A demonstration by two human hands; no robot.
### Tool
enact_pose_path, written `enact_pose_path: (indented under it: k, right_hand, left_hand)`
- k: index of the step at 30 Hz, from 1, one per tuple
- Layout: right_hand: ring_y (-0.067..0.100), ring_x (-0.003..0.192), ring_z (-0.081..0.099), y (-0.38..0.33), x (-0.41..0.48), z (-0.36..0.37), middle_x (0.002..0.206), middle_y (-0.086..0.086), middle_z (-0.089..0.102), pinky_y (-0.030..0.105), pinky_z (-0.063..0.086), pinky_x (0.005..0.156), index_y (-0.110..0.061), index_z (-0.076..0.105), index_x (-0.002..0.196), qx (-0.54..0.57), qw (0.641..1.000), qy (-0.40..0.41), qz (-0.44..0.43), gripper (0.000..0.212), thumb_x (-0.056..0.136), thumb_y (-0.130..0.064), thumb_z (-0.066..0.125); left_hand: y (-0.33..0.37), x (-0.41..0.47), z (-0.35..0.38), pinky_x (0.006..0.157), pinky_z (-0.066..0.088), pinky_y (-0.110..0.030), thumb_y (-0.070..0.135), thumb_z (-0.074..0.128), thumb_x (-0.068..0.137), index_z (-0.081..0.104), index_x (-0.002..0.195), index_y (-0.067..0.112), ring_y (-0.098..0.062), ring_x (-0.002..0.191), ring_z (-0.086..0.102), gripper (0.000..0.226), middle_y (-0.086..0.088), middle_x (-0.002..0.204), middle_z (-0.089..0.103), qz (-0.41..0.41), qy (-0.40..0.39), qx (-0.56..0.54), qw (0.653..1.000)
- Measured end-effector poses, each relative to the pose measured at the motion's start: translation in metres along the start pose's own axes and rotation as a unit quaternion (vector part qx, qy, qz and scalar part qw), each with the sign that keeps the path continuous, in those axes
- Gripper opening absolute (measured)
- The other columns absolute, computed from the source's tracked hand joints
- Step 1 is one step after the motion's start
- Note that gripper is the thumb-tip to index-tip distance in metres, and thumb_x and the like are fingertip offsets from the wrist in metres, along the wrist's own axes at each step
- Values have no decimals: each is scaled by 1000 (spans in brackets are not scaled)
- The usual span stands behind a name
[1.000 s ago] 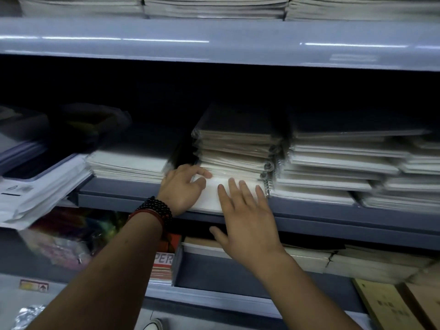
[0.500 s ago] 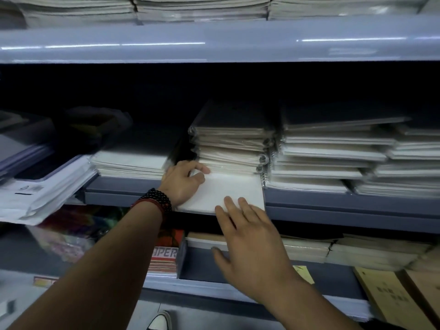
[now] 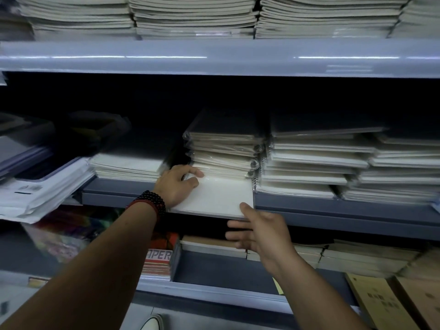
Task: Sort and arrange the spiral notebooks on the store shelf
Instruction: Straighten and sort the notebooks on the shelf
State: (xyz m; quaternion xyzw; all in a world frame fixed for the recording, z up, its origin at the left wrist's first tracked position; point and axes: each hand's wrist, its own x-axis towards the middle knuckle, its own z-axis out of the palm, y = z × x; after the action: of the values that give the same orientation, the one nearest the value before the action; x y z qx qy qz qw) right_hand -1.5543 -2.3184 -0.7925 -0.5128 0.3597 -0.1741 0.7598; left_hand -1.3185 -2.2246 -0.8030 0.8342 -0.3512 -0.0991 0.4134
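Your left hand (image 3: 177, 184) grips the notebook (image 3: 214, 197) under the stack (image 3: 223, 151); right hand (image 3: 260, 233) open at its corner. Pinch, pull clear.

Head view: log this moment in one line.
left hand: grips white notebook left edge | right hand: thumb on front corner, fingers straight below | notebook: juts from under middle stack

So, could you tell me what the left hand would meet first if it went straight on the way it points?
Most likely the middle stack of wrapped notebooks: the left hand grips the white notebook right at that stack's foot, though depth is unclear.
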Motion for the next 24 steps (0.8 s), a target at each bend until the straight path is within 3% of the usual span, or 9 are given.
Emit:
enact_pose_path:
  k: [3, 8, 17, 20, 24]
  right_hand:
    - [28, 63, 74, -3, 1, 1, 80, 22, 75, 27, 57, 49, 8, 59, 109, 58, 998, -26, 2, 28, 98, -17, 63]
    - [18, 46, 64, -4, -6, -4, 66, 16, 70, 23, 48, 39, 4, 63, 90, 56, 998, -33, 19, 18, 95, -14, 66]
    - [22, 46, 61, -4, -24, -25, 70, 19, 68, 26, 47, 41, 5, 62, 99, -28, 992, -101, 74, 27, 93, -20, 68]
    - [31, 62, 70, -10, -13, -23, 85, 21, 74, 35, 57, 54, 1, 62, 113, -36, 986, -121, 105, 34, 91, -24, 68]
    - [34, 94, 73, -14, 6, -7, 98, 13, 77, 51, 61, 77, -7, 69, 113, 43, 992, -82, 91, 32, 86, -22, 76]
  left_hand:
    - [1, 0, -2, 116, 35, -47, 42, 59, 79, 68, 95, 51, -14, 131, 49, 21, 12, 135, 57, 3, -2, 1, 1000]
    - [4, 0, -2, 112, 38, -39, 24, 64, 92, 71, 96, 40, -14, 127, 50, 17, 10, 136, 54, -5, -3, -6, 1000]
    - [-1, 6, -2, 115, 36, -37, 23, 62, 94, 68, 92, 52, -13, 132, 49, 30, 9, 138, 55, 15, -18, -2, 1000]
    - [-1, 7, 0, 117, 33, -45, 40, 58, 84, 64, 93, 60, -15, 133, 47, 23, 11, 137, 55, 16, -1, 24, 1000]
    - [-2, 5, 2, 117, 32, -47, 45, 53, 78, 62, 92, 64, -18, 134, 45, 26, 13, 138, 55, 14, 5, 34, 999]
